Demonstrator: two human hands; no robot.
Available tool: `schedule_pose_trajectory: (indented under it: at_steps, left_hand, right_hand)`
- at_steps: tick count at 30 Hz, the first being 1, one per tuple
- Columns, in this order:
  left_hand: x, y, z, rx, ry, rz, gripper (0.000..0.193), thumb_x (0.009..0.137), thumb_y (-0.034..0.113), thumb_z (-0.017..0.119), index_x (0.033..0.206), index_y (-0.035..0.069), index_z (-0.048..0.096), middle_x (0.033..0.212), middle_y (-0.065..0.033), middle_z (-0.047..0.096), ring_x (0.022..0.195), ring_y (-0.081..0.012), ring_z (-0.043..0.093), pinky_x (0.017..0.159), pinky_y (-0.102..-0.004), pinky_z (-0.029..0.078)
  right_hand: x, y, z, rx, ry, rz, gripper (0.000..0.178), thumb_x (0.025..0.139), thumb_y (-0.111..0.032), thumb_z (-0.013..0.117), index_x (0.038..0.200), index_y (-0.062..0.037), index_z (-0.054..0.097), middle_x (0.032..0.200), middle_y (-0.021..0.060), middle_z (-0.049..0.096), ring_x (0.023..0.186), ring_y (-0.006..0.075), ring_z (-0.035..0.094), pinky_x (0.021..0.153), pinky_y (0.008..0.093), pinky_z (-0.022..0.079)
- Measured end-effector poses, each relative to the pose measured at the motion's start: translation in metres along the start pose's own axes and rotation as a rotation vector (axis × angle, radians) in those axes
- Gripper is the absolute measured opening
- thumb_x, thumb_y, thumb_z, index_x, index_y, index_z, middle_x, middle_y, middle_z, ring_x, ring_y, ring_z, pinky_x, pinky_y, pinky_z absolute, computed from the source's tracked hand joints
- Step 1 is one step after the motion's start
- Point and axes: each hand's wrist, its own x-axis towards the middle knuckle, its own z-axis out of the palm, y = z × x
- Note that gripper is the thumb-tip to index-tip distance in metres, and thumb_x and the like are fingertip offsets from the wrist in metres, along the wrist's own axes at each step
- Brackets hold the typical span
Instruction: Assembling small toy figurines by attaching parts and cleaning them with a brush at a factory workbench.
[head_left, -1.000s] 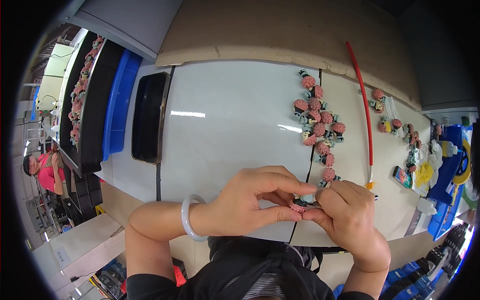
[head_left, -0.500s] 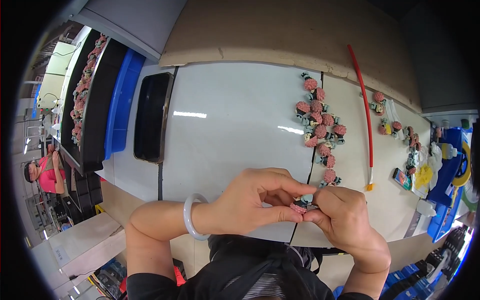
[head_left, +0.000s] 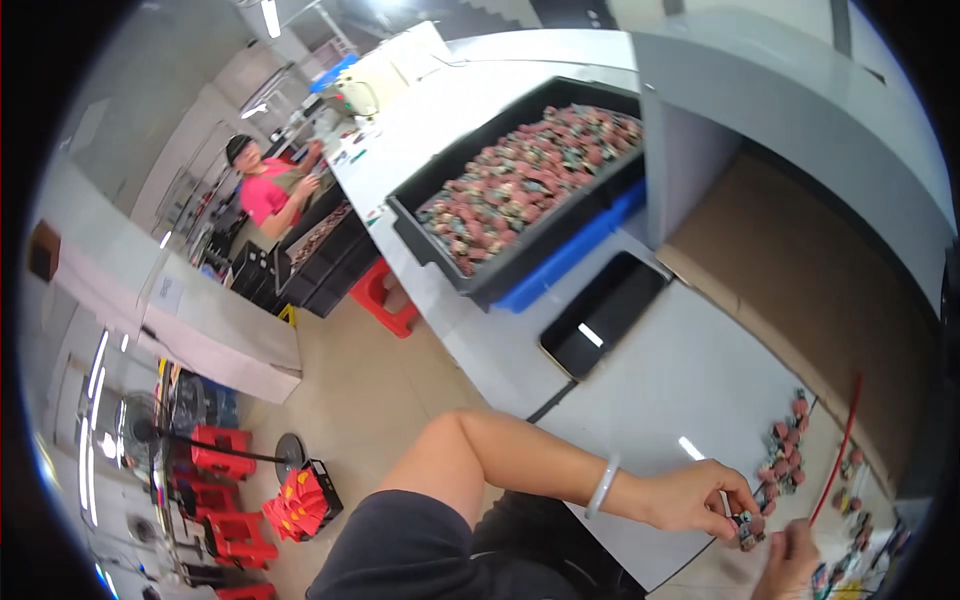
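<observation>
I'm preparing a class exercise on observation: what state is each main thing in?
Figurine, held
Left hand, shut on figurine
Right hand, beside figurine, grip unclear
Loose figurines, lying clustered
Black tray, heaped with more figurines
Phone, flat, screen dark
Red stick, lying down
Bangle, worn

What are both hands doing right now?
Left hand: closed, pinching a small toy.
Right hand: curled near it, too blurry to tell if it's holding anything.

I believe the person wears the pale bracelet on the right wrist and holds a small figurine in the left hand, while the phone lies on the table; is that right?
Not quite: the head view shows the pale bracelet on the left wrist, not the right. The left hand does hold a small figurine, and the phone does lie on the table.
</observation>
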Motion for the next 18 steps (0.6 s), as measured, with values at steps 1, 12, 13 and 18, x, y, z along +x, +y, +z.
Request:
schedule_pose_trajectory:
  at_steps: [1, 12, 13, 18]
  left_hand:
    - [0.001, -0.002, -0.002, 0.014, 0.037, -0.020, 0.033, 0.075, 0.005, 0.063, 0.105, -0.002, 0.053, 0.091, -0.0091, 0.053, 0.074, -0.0126, 0.061, 0.066, -0.0231, 0.049]
    - [0.007, -0.003, -0.005, 0.008, 0.052, 0.064, 0.034, 0.072, 0.002, 0.061, 0.103, 0.001, 0.049, 0.092, -0.0080, 0.051, 0.068, -0.0131, 0.060, 0.061, -0.0243, 0.046]
    - [0.005, -0.001, -0.004, 0.009, 0.064, 0.067, 0.034, 0.072, 0.002, 0.061, 0.103, 0.001, 0.049, 0.092, -0.0080, 0.051, 0.068, -0.0131, 0.060, 0.061, -0.0243, 0.046]
    - [0.002, -0.006, 0.001, 0.156, 0.015, 0.182, 0.031, 0.067, 0.001, 0.067, 0.093, -0.001, 0.051, 0.089, -0.0101, 0.058, 0.067, -0.0146, 0.061, 0.058, -0.0252, 0.048]
  right_hand:
    - [0.002, -0.004, -0.010, -0.063, 0.162, 0.068, 0.029, 0.085, -0.026, 0.053, 0.106, -0.0052, 0.053, 0.084, 0.0191, 0.060, 0.077, 0.0309, 0.060, 0.065, 0.0389, 0.046]
    - [0.011, 0.018, -0.029, -0.327, 0.133, 0.123, 0.026, 0.081, -0.025, 0.052, 0.089, -0.0007, 0.053, 0.075, 0.0205, 0.060, 0.070, 0.0367, 0.059, 0.057, 0.0423, 0.044]
    - [0.005, 0.019, -0.028, -0.189, 0.219, 0.059, 0.022, 0.080, -0.021, 0.054, 0.087, -0.0003, 0.053, 0.071, 0.0172, 0.059, 0.064, 0.0313, 0.057, 0.053, 0.0368, 0.043]
    - [-0.010, 0.007, 0.010, 0.505, 0.608, -0.371, 0.018, 0.080, -0.017, 0.057, 0.078, -0.0008, 0.049, 0.063, 0.0083, 0.056, 0.049, 0.0169, 0.051, 0.046, 0.0222, 0.040]
